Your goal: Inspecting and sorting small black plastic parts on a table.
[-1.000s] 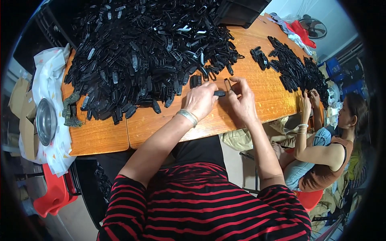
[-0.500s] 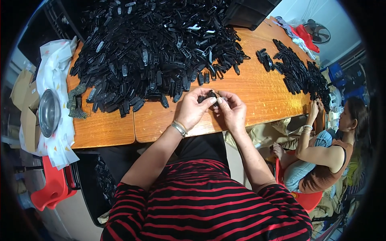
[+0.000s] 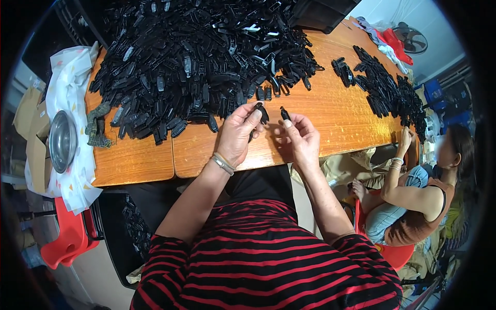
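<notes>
The two hands, which met over the table half a second ago, have drawn apart, leaving a narrow gap between their fingertips. The person's left hand [image 3: 238, 133], banded at the wrist, pinches a dark clip part [image 3: 263, 114] between thumb and fingers; another dark bit shows below its fingers, too hidden to identify. The right hand [image 3: 302, 138] grips a slim black piece [image 3: 283, 112] upright between thumb and forefinger, its tip pointing away from the body. Both parts are held above the bare front of an orange-brown wooden table [image 3: 330, 116]. Just beyond the hands, a few black pieces [image 3: 264, 93] lie at the edge of a huge pile of similar black parts [image 3: 175, 72], which covers the table's left and middle. A smaller black heap [image 3: 380, 85] runs along the right side, where a seated co-worker [image 3: 418, 206] reaches toward its near end. At far left, a shiny oval bowl [image 3: 63, 142] rests on patterned white sheeting [image 3: 77, 77].
</notes>
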A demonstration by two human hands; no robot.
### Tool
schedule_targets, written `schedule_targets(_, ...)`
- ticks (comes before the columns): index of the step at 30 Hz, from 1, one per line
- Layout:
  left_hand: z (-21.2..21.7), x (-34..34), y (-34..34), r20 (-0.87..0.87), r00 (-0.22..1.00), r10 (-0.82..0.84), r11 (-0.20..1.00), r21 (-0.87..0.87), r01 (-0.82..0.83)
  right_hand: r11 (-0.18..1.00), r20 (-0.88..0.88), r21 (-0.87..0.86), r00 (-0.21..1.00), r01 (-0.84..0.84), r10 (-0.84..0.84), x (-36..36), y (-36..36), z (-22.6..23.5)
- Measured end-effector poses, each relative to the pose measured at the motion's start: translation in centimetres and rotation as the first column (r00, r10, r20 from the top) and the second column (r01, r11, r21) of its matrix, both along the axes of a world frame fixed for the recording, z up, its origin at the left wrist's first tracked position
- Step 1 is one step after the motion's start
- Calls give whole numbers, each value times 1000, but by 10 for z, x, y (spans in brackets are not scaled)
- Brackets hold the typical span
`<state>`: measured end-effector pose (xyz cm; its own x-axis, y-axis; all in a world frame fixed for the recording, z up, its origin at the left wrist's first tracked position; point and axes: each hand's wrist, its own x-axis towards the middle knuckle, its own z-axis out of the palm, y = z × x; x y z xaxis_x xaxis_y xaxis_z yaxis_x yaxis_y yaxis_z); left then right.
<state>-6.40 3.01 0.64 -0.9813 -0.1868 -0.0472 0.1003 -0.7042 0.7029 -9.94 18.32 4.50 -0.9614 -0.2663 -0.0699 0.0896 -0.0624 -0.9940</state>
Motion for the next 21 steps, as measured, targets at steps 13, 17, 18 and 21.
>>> schedule_targets(13, 13, 12, 3, -43, 998, 50, 957, -285, -60, 980, -416, 200, 905, -8, 93, 16, -12, 9)
schedule_targets(17, 16, 18, 6, -25, 996, 83, 908, -410, -86, 948, -542, 315, 829, 51, 135, 12, -9, 0)
schedule_targets(18, 16, 20, 8, -34, 996, 88, 901, -425, -94, 923, -632, 371, 755, 98, 174, 10, -8, -3)
schedule_targets(21, 11, 20, 8, -227, 961, 158, 772, -579, -264, 911, -721, 378, 670, 167, 176, 17, -14, -6)
